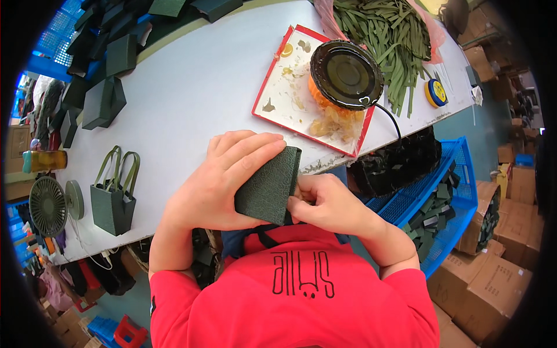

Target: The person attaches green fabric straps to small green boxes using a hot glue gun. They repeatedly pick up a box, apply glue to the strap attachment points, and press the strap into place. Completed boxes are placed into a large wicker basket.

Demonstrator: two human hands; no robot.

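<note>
A small dark green paper bag (268, 184) with a textured surface is held in front of my chest, tilted on its side with its open end to the right. My left hand (223, 180) is closed around it, fingers over the top and thumb underneath. At the open end, the bent fingers of my right hand (328, 203) are closed at the bag's edge. Whether anything else is pinched inside them is hidden. Left of my left hand, a similar green bag with two ribbon handles (114, 203) stands upright on the white table (191, 69).
Beyond my hands, a round black pan (347, 74) on an orange base sits on a red-rimmed white tray (278, 95) smeared with amber residue. Green ribbons (389, 40) lie behind it. Green bags (104, 101) line the far left; a small fan (48, 206) and blue crate (458, 197) flank me.
</note>
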